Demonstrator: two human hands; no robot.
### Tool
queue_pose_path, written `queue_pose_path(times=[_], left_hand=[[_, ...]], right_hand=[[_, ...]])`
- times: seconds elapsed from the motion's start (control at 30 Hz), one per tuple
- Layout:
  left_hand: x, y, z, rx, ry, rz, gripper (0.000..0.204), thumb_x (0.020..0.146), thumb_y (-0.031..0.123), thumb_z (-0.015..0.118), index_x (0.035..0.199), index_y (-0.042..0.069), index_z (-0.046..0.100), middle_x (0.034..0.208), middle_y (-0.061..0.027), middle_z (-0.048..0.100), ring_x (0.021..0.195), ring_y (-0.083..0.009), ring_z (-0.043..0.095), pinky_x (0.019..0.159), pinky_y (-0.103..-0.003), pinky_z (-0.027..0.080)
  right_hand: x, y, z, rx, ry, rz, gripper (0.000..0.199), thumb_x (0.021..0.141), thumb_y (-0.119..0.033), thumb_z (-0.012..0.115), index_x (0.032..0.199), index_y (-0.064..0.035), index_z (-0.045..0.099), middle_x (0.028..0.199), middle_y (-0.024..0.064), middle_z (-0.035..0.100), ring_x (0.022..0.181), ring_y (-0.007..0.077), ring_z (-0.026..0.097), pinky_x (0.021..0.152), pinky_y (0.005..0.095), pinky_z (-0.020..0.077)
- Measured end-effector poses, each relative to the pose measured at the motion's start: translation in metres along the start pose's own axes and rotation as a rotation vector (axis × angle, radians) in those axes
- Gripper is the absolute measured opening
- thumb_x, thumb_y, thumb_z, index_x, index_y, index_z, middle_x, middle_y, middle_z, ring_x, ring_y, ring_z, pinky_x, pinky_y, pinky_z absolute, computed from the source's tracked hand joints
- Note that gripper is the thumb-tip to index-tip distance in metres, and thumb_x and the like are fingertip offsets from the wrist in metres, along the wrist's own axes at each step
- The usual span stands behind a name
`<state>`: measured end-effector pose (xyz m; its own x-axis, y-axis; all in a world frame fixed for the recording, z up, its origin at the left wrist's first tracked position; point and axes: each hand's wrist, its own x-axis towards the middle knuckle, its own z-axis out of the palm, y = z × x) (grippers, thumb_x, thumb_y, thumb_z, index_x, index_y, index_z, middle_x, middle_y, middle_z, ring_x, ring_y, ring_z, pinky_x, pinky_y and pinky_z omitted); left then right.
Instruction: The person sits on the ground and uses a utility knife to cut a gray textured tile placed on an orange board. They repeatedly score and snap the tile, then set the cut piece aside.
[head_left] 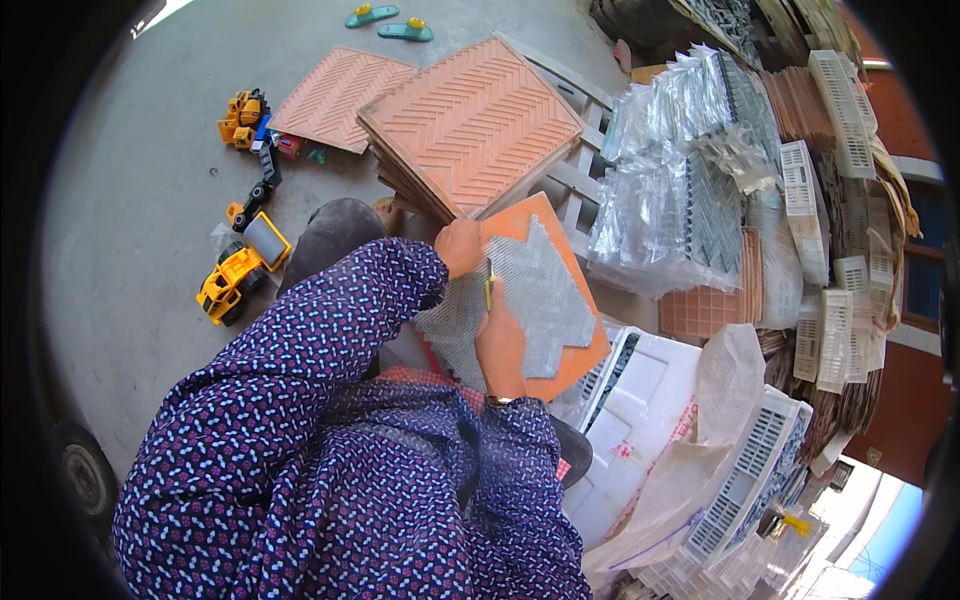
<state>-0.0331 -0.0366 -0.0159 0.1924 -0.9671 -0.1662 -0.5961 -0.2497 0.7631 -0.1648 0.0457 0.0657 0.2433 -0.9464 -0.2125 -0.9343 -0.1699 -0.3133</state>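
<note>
A grey mesh-backed mosaic sheet (545, 300) with a stepped zigzag edge lies on a flat orange board (585, 350) over my lap. My left hand (459, 248) is closed at the sheet's upper left edge, the gripped part hidden under its fingers. Over the middle of the sheet, my right hand (501, 345) is wrapped around a slim yellow-handled cutter knife (489, 288), its tip pointing away from me. The knife tip is close to the mesh; whether it touches I cannot tell.
Beyond my hands stands a stack of orange herringbone trays (475, 120), with another tray (340, 95) behind. Plastic-wrapped mosaic sheets (660, 190) are piled at right, near white crates (745, 480). Yellow toy trucks (240, 275) and green slippers (405, 31) lie on the floor.
</note>
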Motion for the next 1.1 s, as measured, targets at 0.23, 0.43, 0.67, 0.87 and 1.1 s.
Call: queue_pose_path(times=[0.23, 0.43, 0.67, 0.87, 1.1], left_hand=[[-0.003, 0.01, -0.012, -0.089, -0.049, 0.035, 0.012, 0.072, 0.009, 0.054, 0.072, -0.001, 0.06, 0.074, -0.0233, 0.06, 0.073, -0.0387, 0.059, 0.066, -0.043, 0.048], [-0.001, 0.003, -0.012, -0.176, -0.17, 0.232, 0.01, 0.071, 0.01, 0.054, 0.069, 0.0, 0.056, 0.068, -0.0198, 0.058, 0.067, -0.0369, 0.057, 0.062, -0.042, 0.045], [-0.003, 0.0, -0.017, -0.143, -0.21, 0.355, 0.005, 0.07, 0.007, 0.054, 0.072, 0.003, 0.056, 0.067, -0.0169, 0.057, 0.066, -0.0345, 0.057, 0.06, -0.039, 0.045], [-0.003, -0.006, -0.018, -0.178, -0.231, 0.384, 0.008, 0.067, 0.004, 0.06, 0.073, -0.001, 0.057, 0.067, -0.016, 0.056, 0.064, -0.0295, 0.057, 0.058, -0.035, 0.043], [-0.006, -0.001, -0.018, -0.168, -0.243, 0.327, 0.006, 0.066, 0.002, 0.06, 0.071, 0.0, 0.057, 0.065, -0.0142, 0.057, 0.063, -0.0275, 0.057, 0.058, -0.034, 0.043]], right_hand=[[-0.011, 0.013, -0.002, 0.091, 0.0, -0.007, 0.059, 0.076, -0.006, 0.052, 0.132, -0.0081, 0.032, 0.073, 0.026, 0.057, 0.066, 0.0411, 0.057, 0.058, 0.0467, 0.0446], [0.006, 0.041, -0.009, 0.647, -0.28, 0.19, 0.059, 0.079, -0.001, 0.051, 0.134, -0.0086, 0.033, 0.062, 0.0104, 0.056, 0.049, 0.0163, 0.055, 0.044, 0.0294, 0.0441], [0.008, 0.045, -0.012, 0.992, -0.384, 0.267, 0.059, 0.082, -0.005, 0.049, 0.137, -0.0071, 0.027, 0.065, 0.0051, 0.055, 0.05, 0.0114, 0.052, 0.046, 0.0237, 0.0436], [0.009, 0.051, -0.011, 1.207, -0.451, 0.314, 0.06, 0.083, -0.006, 0.05, 0.137, -0.0059, 0.025, 0.068, 0.0067, 0.056, 0.053, 0.012, 0.054, 0.047, 0.0233, 0.0447], [0.011, 0.047, -0.015, 1.078, -0.417, 0.263, 0.059, 0.082, -0.006, 0.049, 0.137, -0.0074, 0.027, 0.065, 0.0062, 0.056, 0.051, 0.0119, 0.054, 0.046, 0.0234, 0.0444]])
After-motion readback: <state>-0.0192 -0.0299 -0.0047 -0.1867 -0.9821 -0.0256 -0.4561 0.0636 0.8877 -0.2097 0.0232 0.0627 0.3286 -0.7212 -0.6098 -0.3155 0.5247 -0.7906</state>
